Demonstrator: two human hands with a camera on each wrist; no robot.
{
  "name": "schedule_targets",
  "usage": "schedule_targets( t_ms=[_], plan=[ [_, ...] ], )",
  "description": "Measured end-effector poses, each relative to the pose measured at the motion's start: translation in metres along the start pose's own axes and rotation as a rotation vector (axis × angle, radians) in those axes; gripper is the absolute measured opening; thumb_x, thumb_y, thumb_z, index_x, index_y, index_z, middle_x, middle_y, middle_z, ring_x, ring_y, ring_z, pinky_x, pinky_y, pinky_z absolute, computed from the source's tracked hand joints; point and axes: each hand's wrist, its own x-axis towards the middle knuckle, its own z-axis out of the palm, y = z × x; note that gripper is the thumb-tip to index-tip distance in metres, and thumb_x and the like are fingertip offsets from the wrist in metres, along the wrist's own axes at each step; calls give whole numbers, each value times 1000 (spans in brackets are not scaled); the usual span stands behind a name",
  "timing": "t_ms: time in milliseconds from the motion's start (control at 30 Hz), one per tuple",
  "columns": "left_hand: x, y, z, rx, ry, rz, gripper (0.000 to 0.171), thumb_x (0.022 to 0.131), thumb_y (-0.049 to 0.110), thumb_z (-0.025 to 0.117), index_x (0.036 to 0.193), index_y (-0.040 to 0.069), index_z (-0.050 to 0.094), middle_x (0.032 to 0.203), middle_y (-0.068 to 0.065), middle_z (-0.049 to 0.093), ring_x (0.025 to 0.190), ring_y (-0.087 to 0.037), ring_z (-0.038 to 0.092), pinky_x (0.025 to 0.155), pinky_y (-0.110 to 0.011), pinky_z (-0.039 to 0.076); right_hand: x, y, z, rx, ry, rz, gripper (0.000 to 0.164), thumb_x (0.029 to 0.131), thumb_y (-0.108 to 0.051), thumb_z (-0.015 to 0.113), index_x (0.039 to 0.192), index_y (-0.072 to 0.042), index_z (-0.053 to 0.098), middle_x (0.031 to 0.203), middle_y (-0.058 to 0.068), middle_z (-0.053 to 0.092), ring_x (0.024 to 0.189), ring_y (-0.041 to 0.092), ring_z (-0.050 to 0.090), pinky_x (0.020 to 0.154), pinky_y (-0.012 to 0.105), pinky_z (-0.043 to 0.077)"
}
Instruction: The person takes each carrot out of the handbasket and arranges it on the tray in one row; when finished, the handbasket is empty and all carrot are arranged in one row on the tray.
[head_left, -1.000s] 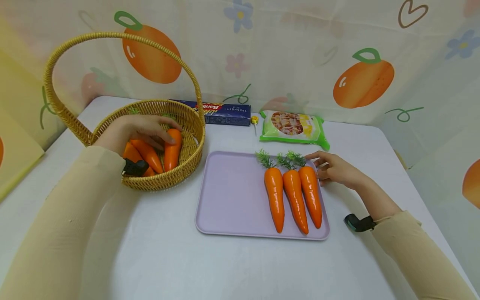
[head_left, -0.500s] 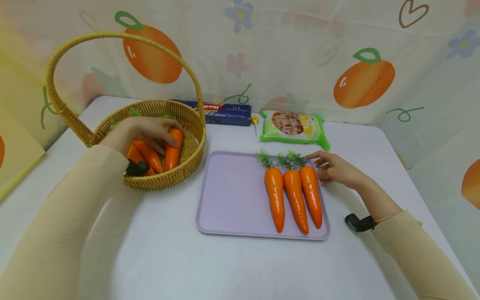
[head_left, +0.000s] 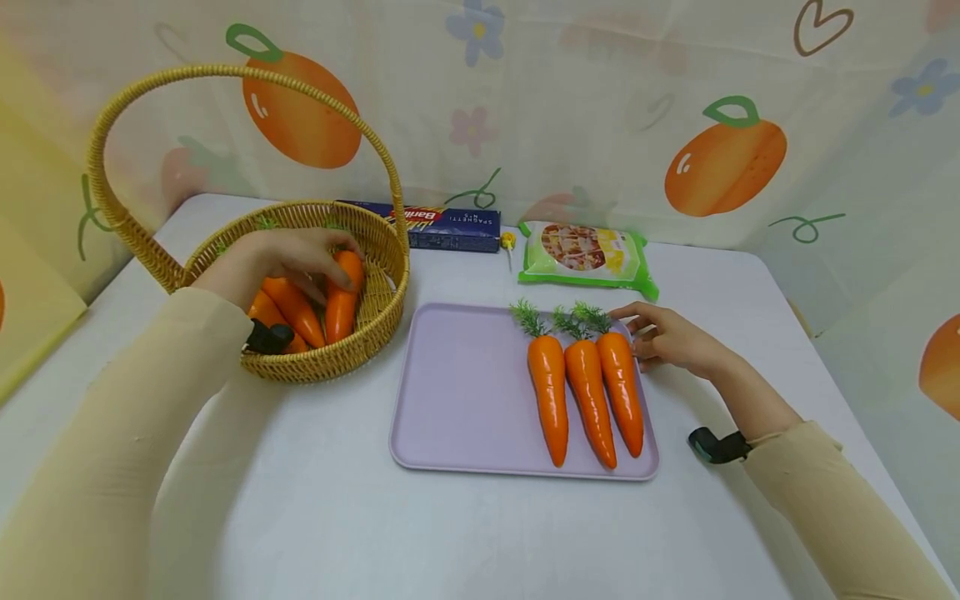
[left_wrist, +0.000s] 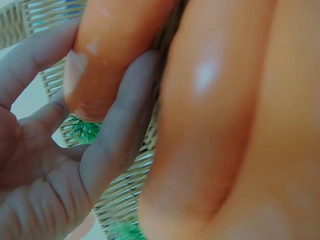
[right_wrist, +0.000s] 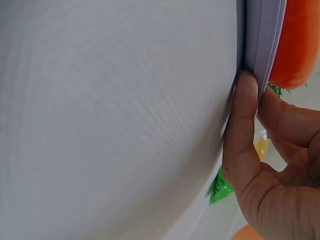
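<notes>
In the head view my left hand (head_left: 296, 257) reaches into a wicker basket (head_left: 322, 362) on the left. Its thumb and fingers pinch the thick end of an orange carrot (head_left: 343, 304), one on either side in the left wrist view. More carrots (head_left: 288, 308) lie beside it, partly under the hand. My right hand (head_left: 671, 337) holds the right rim of a lilac tray (head_left: 465, 392), its thumb against the outer edge in the right wrist view. On the tray's right half, three carrots (head_left: 590, 392) with green tops lie side by side.
Behind the basket and tray stand a blue spaghetti box (head_left: 457, 229), a small yellow-headed stick (head_left: 508, 242) and a green-edged food packet (head_left: 588, 254). The basket's tall handle (head_left: 247, 71) arches over my left hand. A patterned cloth hangs behind the white table (head_left: 480, 542).
The thick end of the carrot in my left hand has risen very slightly. My right hand, the tray and its carrots stay in place.
</notes>
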Motion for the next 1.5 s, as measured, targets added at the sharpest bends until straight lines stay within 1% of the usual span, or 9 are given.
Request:
schedule_targets(
  t_ms=[133, 233, 333, 533, 700, 900, 1100, 1300, 1500],
  plan=[
    [-6, 6, -9, -35, 82, 52, 65, 93, 16, 66, 145, 8, 29, 132, -15, 39, 99, -18, 59, 83, -34, 61, -2, -1, -1, -3, 1, -2, 55, 94, 3, 47, 147, -5, 38, 132, 26, 40, 98, 27, 55, 75, 27, 60],
    [-14, 13, -15, -99, 130, 86, 65, 94, 20, 66, 146, 11, 28, 133, -14, 39, 102, -17, 59, 85, -34, 61, -2, -2, -1, -4, 0, -3, 55, 94, 3, 47, 148, -5, 38, 131, 26, 40, 98, 27, 54, 75, 27, 60],
    [-22, 20, -20, -163, 167, 113, 59, 95, 23, 66, 142, 17, 31, 130, -11, 41, 101, -17, 60, 86, -33, 61, -3, -3, -1, -5, 0, -3, 55, 94, 3, 47, 148, -5, 38, 131, 26, 40, 98, 27, 54, 75, 26, 60],
    [-39, 28, -25, -255, 188, 163, 55, 96, 24, 65, 141, 27, 35, 132, -5, 41, 105, -14, 60, 89, -33, 61, -1, -1, -1, -4, 1, -5, 55, 94, 3, 47, 148, -5, 38, 131, 26, 41, 98, 27, 54, 75, 26, 60],
    [-51, 32, -23, -341, 180, 231, 52, 97, 19, 62, 142, 29, 36, 134, -2, 40, 109, -14, 58, 87, -32, 61, 0, 0, -1, -6, 1, -5, 55, 94, 2, 48, 147, -5, 38, 131, 26, 41, 97, 27, 54, 75, 27, 60],
    [-64, 39, -14, -376, 177, 305, 52, 97, 14, 61, 142, 26, 36, 134, -4, 42, 110, -16, 59, 84, -30, 62, 1, 1, -1, 3, -3, -8, 55, 94, 3, 47, 147, -5, 38, 130, 26, 40, 96, 26, 54, 74, 26, 60],
    [-73, 47, 4, -397, 162, 350, 51, 97, 11, 61, 141, 23, 37, 135, -5, 43, 111, -19, 60, 86, -30, 61, 0, 0, -1, 2, -3, -11, 54, 94, 3, 47, 147, -4, 39, 130, 26, 40, 95, 26, 54, 73, 25, 60],
    [-73, 58, 23, -371, 159, 387, 48, 95, 10, 63, 138, 20, 43, 133, -4, 45, 107, -18, 61, 86, -32, 61, -1, -1, 0, -6, -1, -9, 54, 94, 3, 47, 146, -4, 39, 130, 26, 41, 96, 26, 54, 73, 26, 60],
    [-72, 68, 37, -360, 151, 380, 50, 94, 10, 65, 138, 20, 44, 132, -7, 46, 104, -19, 62, 85, -30, 61, -1, -2, 0, -11, -4, -8, 54, 94, 3, 47, 147, -4, 39, 131, 27, 41, 95, 26, 54, 74, 25, 60]
  ],
)
